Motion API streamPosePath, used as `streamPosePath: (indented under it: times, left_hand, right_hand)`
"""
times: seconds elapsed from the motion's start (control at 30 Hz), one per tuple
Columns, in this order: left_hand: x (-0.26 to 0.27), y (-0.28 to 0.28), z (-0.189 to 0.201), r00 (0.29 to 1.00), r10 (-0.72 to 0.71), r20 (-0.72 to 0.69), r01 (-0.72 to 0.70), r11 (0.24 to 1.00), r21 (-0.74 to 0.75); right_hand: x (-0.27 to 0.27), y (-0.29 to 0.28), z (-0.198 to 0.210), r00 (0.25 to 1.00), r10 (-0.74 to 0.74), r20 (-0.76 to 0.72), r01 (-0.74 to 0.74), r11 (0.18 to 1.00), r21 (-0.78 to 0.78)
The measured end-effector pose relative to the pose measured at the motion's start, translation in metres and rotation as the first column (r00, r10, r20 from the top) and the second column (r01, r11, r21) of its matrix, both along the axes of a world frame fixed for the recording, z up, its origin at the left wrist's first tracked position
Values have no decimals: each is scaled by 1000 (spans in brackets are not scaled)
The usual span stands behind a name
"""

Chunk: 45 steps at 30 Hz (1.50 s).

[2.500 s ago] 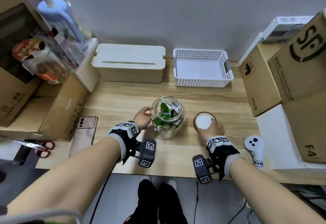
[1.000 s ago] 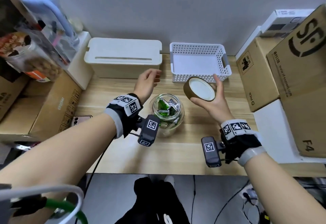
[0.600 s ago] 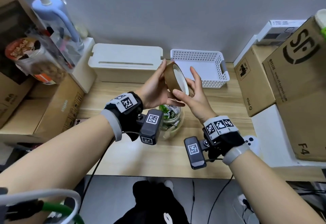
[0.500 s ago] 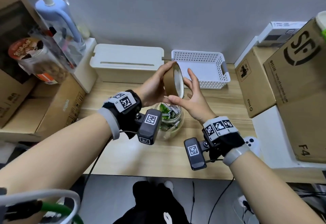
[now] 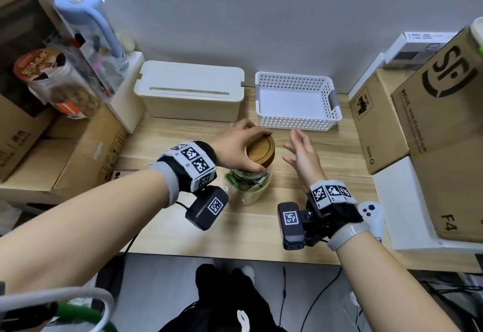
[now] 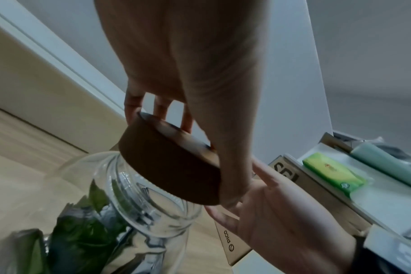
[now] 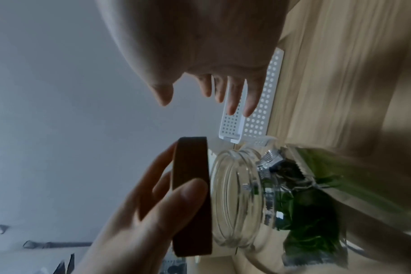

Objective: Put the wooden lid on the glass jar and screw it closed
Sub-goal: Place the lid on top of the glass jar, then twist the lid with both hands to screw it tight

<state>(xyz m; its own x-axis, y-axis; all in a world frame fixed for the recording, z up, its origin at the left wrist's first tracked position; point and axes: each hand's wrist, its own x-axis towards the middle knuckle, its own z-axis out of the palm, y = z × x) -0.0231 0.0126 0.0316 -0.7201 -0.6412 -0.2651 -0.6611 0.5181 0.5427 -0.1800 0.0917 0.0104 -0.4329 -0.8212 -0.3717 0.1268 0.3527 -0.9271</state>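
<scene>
The round wooden lid [image 5: 261, 152] hangs just above the mouth of the glass jar [image 5: 248, 188], which holds green and silver packets. My left hand [image 5: 241, 149] grips the lid from above, fingers and thumb round its rim. In the left wrist view the lid [image 6: 171, 166] sits a little tilted over the jar's threaded neck [image 6: 148, 207]; in the right wrist view a narrow gap shows between the lid [image 7: 191, 194] and the jar [image 7: 237, 200]. My right hand [image 5: 300, 151] floats to the right of the jar, fingers spread, holding nothing.
A white lidded box [image 5: 189, 91] and a white perforated basket [image 5: 295, 122] stand behind the jar. Cardboard boxes [image 5: 376, 120] rise at the right and boxes [image 5: 78, 154] at the left. A white controller [image 5: 371, 216] lies by my right wrist and a phone [image 5: 122, 173] at the left.
The lid passed from my right hand to my left, turned flat side up, and came down over the jar. My right hand let go and drew off to the right.
</scene>
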Motion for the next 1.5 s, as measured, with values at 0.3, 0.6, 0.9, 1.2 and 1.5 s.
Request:
streamPosePath:
  times: [0.3,0.6,0.9,1.2,1.5]
  left_hand:
    - [-7,6,-8,983,-66,174,90,987,-133]
    - [-6,15,-22,989,-81,126,97,986,-132]
    - [-30,6,-36,949,-224,221,287,904,-317]
    - [-33,4,-46,970,-207,129,241,895,-375]
    - [-30,0,-42,965,-229,127,259,904,-341]
  right_hand:
    - [9,2,-9,991,124,58,-129,986,102]
    - [14,3,-15,983,180,49,-184,976,115]
    - [15,-3,-16,987,85,139,-109,979,173]
    - [16,-12,-23,981,179,79,-195,938,286]
    - [19,-14,-16,959,280,37,-281,927,248]
